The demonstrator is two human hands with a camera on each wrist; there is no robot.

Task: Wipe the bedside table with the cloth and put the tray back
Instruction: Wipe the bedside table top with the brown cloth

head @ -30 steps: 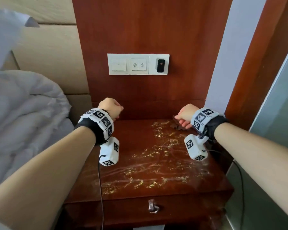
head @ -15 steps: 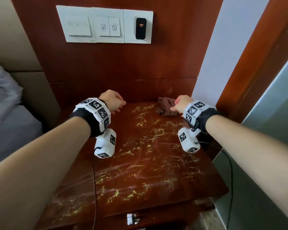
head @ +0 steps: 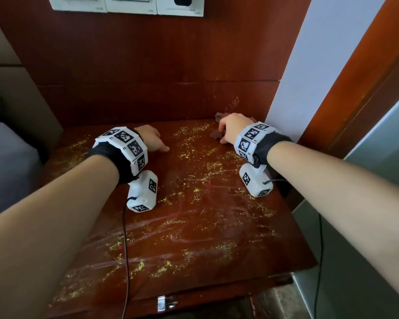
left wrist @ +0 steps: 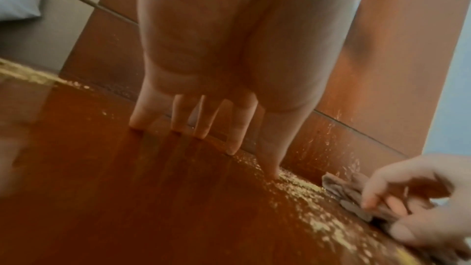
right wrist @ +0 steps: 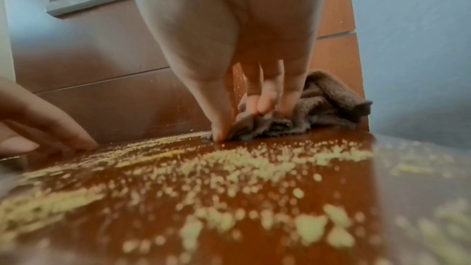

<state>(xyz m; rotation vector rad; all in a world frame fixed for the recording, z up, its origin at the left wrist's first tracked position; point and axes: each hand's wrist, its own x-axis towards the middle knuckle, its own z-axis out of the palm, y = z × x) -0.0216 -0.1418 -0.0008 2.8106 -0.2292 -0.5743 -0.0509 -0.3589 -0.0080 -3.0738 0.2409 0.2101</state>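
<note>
Currently two hands on tabletop (head: pixel 194 226): right hand (head: pixel 230 127) grip pinching one brown cloth (right wrist: pixel 318 106) at far right corner; left hand (head: pixel 150 138) open, fingertips (left wrist: pixel 178 126) touching wood. Yellow crumbs (right wrist: pixel 229 168) scattered, uncountable.

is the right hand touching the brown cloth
Touching. The right wrist view shows the right hand with fingertips pressed into the brown cloth on the bedside table.

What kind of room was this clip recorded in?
Most likely a hotel bedroom, though a private bedroom is possible. A wooden bedside table strewn with yellow crumbs stands against a wood wall panel that carries a row of switches, and the edge of a bed with grey bedding lies beside it.
</note>
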